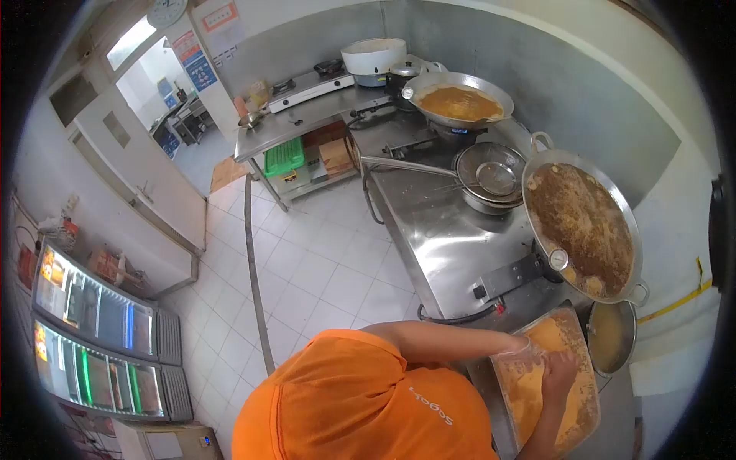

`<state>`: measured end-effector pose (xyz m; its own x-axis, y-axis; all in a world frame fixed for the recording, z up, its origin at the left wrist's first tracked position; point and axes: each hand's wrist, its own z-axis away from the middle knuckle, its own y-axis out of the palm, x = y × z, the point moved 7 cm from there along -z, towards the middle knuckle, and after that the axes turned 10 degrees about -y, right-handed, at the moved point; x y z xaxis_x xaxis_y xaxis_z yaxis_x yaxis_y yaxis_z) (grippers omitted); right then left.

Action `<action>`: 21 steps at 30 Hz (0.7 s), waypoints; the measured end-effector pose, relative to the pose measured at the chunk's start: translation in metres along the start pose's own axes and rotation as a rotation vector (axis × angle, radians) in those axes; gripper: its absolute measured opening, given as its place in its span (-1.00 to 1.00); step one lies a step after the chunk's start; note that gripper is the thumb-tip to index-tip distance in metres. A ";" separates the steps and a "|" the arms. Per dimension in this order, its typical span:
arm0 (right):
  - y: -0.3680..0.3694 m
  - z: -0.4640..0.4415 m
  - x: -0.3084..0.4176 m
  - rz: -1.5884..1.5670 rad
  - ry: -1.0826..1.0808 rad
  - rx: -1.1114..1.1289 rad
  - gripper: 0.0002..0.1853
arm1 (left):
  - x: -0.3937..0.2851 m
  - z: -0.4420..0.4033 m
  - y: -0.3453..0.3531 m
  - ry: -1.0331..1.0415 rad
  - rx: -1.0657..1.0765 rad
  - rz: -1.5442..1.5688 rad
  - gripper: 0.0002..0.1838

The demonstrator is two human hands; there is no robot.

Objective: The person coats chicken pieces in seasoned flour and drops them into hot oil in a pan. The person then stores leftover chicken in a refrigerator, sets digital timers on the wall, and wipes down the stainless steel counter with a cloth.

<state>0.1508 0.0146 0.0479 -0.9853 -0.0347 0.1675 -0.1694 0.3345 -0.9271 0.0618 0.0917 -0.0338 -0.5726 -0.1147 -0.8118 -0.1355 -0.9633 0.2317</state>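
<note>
Your L hand (525, 349) is at the near upper part of the clear tray (592, 410), over the orange powder (544, 336) inside. Smth. clear like plastic is around its fingers, so I can't tell if this hand is clenched or released. Your R hand (561, 371) is beside it, also over the powder, w/ fingers bent down; whether it grasps smth. is hidden. The tray lies in front of you, and the powder is spread in it unevenly, w/ darker brown patches.

Just beyond the tray is a metal pot (630, 337) w/ yellowish liquid. To the L of the tray is the large wok (537, 165) w/ brown, foamy liquid; a round dial (559, 259) is at its near rim. Further L, on the metal bench (418, 218), a wire strainer (498, 178) rests over a round pot (491, 205), its long handle pointing back toward the floor (330, 268). Next is the second wok (502, 119) w/ orange-brown liquid, then a dark pot w/ lid (405, 70) and a white pot (374, 55). A 2-burner stove (313, 93) is on the far bench (307, 119); under it are a green crate (284, 156) and a cardboard box (335, 156). Behind you, across the floor, stand glass-front fridges (100, 337).
</note>
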 end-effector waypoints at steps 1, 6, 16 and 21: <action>0.008 0.012 -0.031 0.034 0.054 -0.021 -0.80 | 0.017 -0.028 -0.010 -0.004 0.024 0.015 -0.22; -0.001 0.037 -0.043 -0.387 0.334 -0.358 -0.75 | 0.033 -0.045 -0.019 0.063 0.125 0.254 -0.21; 0.005 0.066 -0.081 -0.220 0.204 -0.194 -0.88 | 0.024 -0.065 0.002 0.055 0.141 0.373 -0.44; 0.054 0.091 -0.064 -0.969 0.459 -0.106 -0.82 | -0.010 -0.054 0.024 0.194 0.182 0.587 -0.44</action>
<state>0.2030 -0.0512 -0.0436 -0.3258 0.0204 0.9452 -0.8484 0.4350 -0.3018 0.1080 0.0564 -0.0491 -0.4388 -0.6687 -0.6003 0.0113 -0.6721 0.7404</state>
